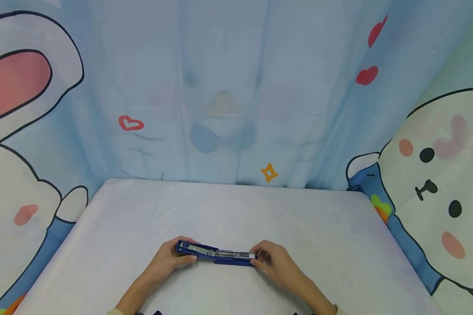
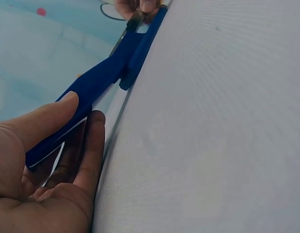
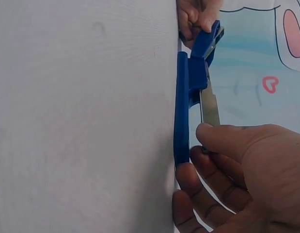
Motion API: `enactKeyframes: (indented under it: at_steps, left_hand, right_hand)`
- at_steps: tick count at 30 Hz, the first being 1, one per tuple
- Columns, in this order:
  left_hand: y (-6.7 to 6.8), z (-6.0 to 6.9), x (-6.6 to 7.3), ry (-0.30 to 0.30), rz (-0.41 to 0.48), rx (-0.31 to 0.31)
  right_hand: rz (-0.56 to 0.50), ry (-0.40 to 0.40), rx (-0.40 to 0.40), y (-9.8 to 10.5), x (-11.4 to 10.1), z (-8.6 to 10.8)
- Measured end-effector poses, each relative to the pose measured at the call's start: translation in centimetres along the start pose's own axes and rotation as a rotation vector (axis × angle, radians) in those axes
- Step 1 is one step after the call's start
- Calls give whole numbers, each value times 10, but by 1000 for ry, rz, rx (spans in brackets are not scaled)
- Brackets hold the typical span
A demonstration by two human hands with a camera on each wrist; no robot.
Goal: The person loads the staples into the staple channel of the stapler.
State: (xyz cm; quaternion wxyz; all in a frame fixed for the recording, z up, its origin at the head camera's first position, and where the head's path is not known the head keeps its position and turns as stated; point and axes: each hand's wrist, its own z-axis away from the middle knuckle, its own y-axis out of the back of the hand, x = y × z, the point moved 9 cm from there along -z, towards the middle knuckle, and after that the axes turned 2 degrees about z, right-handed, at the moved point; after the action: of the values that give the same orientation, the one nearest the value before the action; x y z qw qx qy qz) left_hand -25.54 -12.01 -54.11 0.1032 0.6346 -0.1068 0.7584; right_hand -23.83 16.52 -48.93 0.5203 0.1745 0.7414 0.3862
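A blue stapler [image 1: 233,261] lies opened out across the front of the table, its metal staple channel [image 1: 232,253] facing up. My left hand [image 1: 171,257] grips the blue top arm, which is swung back to the left, with the thumb along its near side. In the left wrist view that arm [image 2: 99,77] slants up from the table between thumb and fingers. At the other end my right hand [image 1: 273,261] pinches the channel's tip and base end. The right wrist view shows the thumb on the metal channel [image 3: 209,107], with fingertips by the blue base [image 3: 181,116].
A white cloth covers the table [image 1: 236,210]. Behind it hangs a light blue curtain [image 1: 220,52] printed with hearts and cartoon animals. More cartoon-printed cloth [image 1: 418,175] borders the table on the left and right.
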Motion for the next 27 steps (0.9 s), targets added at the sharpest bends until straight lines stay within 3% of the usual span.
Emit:
enactKeyframes:
  at_steps: [17,27]
  left_hand:
    - [-1,1,4,-6,-24,-5]
    - [-1,2,11,-31,-60,-9]
  right_hand:
    - [-1,-62,5,-2,6,-1]
    - [23,-56,15,-3,6,-1]
